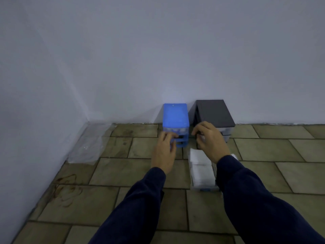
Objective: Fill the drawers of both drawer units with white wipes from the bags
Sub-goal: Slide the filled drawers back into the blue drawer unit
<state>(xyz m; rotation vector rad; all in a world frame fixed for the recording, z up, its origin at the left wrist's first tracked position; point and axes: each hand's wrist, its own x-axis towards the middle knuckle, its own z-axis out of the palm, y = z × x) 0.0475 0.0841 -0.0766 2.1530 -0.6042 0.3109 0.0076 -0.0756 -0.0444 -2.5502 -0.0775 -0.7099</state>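
Reaching forward, your left hand (164, 148) curls loosely at the blue drawer unit (175, 118), apparently touching a drawer front; your right hand (207, 140), fingers bent, hovers before the grey drawer unit (214, 114), directly above the bagged white wipes (200, 169) for refilling.

Dim, bluish light fills the room; the blue drawer unit (175, 117) glares brightly on top and casts a glow on the wall (158, 50). Soft focus throughout, floor tiles (123, 199) bowing toward the edges.

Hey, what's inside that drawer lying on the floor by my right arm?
The drawer holds stacked white wipes. The right sleeve covers its right side, so that part cannot be seen.
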